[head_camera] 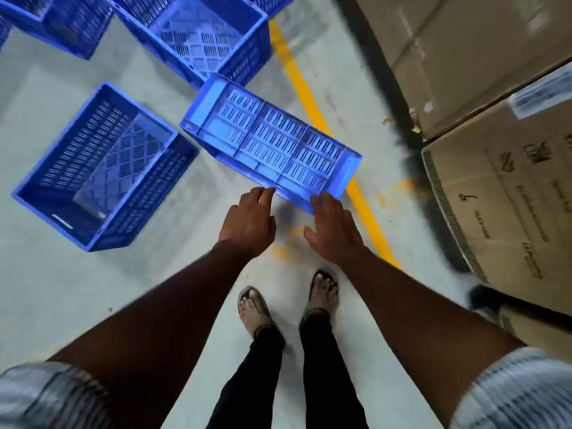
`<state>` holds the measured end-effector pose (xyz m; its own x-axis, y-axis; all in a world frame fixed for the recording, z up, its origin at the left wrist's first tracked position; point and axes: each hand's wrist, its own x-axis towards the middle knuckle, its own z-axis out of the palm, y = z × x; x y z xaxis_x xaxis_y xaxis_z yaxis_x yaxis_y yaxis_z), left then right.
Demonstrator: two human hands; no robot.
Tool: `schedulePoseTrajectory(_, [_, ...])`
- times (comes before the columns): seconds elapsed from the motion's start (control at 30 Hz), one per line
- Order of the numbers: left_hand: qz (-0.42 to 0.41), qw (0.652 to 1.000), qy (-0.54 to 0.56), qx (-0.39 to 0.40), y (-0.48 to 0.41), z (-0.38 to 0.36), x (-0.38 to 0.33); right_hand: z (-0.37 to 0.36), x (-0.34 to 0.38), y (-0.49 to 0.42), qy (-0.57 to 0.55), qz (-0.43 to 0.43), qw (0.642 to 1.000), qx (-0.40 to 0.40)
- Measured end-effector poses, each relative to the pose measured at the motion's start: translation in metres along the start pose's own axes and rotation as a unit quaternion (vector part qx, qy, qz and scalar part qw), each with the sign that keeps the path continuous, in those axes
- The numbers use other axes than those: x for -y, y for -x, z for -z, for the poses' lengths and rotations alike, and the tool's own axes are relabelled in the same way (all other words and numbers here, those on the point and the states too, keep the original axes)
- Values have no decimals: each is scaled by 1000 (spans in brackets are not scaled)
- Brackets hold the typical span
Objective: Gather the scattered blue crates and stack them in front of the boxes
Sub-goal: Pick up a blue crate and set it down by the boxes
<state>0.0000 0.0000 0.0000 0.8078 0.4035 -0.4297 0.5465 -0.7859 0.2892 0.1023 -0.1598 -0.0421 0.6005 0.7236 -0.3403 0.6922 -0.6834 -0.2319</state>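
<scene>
A blue crate (pixel 272 144) lies tipped on its side in the middle of the floor, its slotted wall facing up. My left hand (pixel 247 224) reaches to the crate's near edge, fingers spread, fingertips just at the rim. My right hand (pixel 334 230) is beside it with fingertips resting on the same near edge, fingers apart. Neither hand is wrapped around the crate. An upright blue crate (pixel 102 168) stands to the left, and more upright crates (pixel 198 35) (pixel 55 23) sit farther away at the top.
Stacked cardboard boxes (pixel 501 193) (pixel 458 57) fill the right side. A yellow floor line (pixel 309 97) runs diagonally between crates and boxes, passing under the tipped crate's right end. My sandalled feet (pixel 288 301) stand on grey concrete just behind my hands.
</scene>
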Motion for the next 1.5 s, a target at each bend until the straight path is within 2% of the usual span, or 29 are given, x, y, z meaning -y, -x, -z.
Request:
schedulePoseTrajectory(0.1, [-8,1000,-3,-1,-45,-41,8,-32,-12,-39,-10,26,999,26])
schedulePoseTrajectory(0.27, [-21,998,-29,48,-89,-92,18,-73,-26,-75,9,53,994,97])
schedulePoseTrajectory(0.43, [-39,993,-40,108,-105,-113,30,-89,-31,-88,133,63,987,67])
schedulePoseTrajectory(0.5, [-56,991,-44,110,-110,-114,30,-91,-36,-88,160,63,984,53])
schedulePoseTrajectory(0.63, [-98,988,-36,110,-130,-108,23,-82,-53,-103,136,23,989,54])
schedulePoseTrajectory(0.77, [-115,988,-23,98,-154,-108,6,-55,-88,-130,126,44,990,43])
schedulePoseTrajectory(0.9, [-117,991,-28,66,-177,-96,-5,-30,-95,-163,121,-14,993,-2])
schedulePoseTrajectory(1.07, [-99,994,-17,50,-225,-60,-26,-4,-122,-204,67,-12,997,-25])
schedulePoseTrajectory(1.13, [-73,996,3,42,-239,-45,-30,2,-133,-214,80,-29,995,-50])
schedulePoseTrajectory(1.33, [-53,998,-16,43,-259,-29,-6,8,-147,-248,93,-175,977,-74])
schedulePoseTrajectory(1.5, [-59,996,-37,63,-272,-33,24,6,-156,-279,14,-179,984,-1])
